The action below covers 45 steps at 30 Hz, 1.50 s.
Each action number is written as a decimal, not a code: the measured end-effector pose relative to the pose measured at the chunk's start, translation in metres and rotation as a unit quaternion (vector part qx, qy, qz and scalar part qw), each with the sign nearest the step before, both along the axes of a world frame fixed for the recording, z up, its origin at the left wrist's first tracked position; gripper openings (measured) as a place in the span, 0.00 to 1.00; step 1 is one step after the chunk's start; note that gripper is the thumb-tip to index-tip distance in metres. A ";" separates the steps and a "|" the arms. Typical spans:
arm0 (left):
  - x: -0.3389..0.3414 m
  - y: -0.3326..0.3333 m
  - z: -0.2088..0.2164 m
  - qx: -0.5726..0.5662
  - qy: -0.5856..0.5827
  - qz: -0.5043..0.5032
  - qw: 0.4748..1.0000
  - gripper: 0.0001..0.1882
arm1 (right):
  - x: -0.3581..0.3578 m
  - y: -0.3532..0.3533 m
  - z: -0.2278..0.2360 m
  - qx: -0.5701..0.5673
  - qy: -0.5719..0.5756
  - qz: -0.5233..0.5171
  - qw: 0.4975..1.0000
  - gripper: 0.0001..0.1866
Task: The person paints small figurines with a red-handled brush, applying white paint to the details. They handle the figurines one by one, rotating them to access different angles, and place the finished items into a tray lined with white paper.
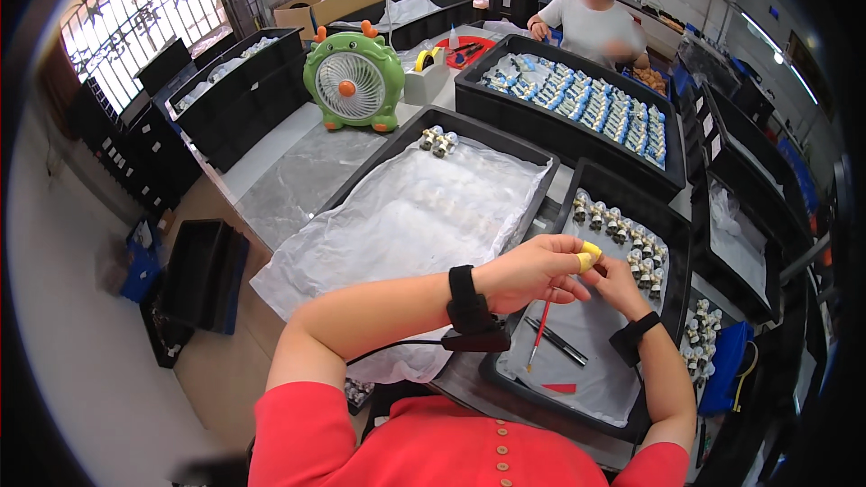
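Left hand point(532, 271), yellow-capped fingertips, pinched slim red-tipped paintbrush point(539, 332), long axis down-left toward black tray's point(675, 257) near edge. Right hand point(618, 281) touching, closed; held piece hidden.

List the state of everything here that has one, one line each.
left hand: closed around a thin red brush, yellow cots on two fingertips
right hand: fingers pinched against the left fingertips
red brush: held, tip pointing down over the tray
green fan: upright on the table
front tray: small figures in rows at its far end
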<state>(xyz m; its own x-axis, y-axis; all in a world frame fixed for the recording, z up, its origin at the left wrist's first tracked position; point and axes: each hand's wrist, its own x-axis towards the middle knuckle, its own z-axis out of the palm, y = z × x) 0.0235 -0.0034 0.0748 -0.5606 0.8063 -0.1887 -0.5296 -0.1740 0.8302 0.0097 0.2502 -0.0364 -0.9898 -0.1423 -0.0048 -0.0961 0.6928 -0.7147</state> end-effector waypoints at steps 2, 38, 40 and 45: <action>0.001 0.012 -0.010 0.050 -0.039 0.007 0.998 0.14 | 0.002 -0.006 0.008 0.014 -0.030 -0.011 0.999 0.13; -0.007 0.038 -0.079 -0.041 -0.089 -0.009 0.995 0.13 | -0.099 0.016 -0.007 0.206 0.099 -0.033 0.973 0.29; -0.006 0.038 -0.078 -0.032 -0.089 0.002 0.996 0.13 | -0.084 0.009 0.004 0.149 0.119 -0.042 0.981 0.27; -0.006 0.037 -0.076 -0.035 -0.067 0.056 0.996 0.14 | -0.039 -0.014 0.046 0.027 0.129 -0.037 0.991 0.25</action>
<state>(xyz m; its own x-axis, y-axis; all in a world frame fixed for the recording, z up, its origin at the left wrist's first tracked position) 0.0175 0.0333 -0.0010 -0.6133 0.7220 -0.3204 -0.6161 -0.1834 0.7660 -0.0296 0.2358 0.0096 -0.9670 -0.0765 0.2431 -0.2181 0.7416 -0.6344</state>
